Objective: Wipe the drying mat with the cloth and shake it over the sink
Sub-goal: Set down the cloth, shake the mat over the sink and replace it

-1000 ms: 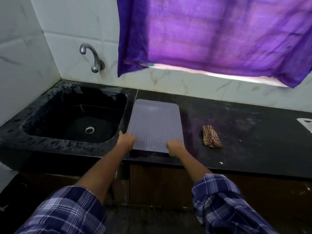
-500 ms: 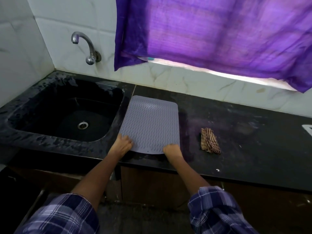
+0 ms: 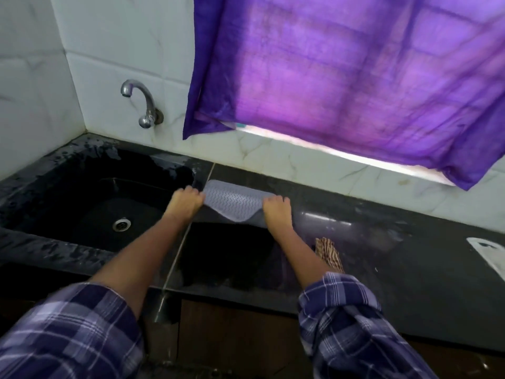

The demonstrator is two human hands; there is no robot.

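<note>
Both hands, left hand (image 3: 188, 200) and right hand (image 3: 276, 208), are gripping the drying mat (image 3: 234, 204), now folded back toward the countertop's (image 3: 382, 242) rear edge; cloth (image 3: 329, 252) lying unused, sink (image 3: 90, 203) awaiting.

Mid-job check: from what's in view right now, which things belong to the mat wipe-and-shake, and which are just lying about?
Part of the job:
- drying mat, held at both sides by the left hand and right hand, bent up off the counter
- striped cloth, lying on the counter beside the right forearm
- sink, left of the mat

Just there:
- tap
- purple curtain
- white object at the right edge
</note>
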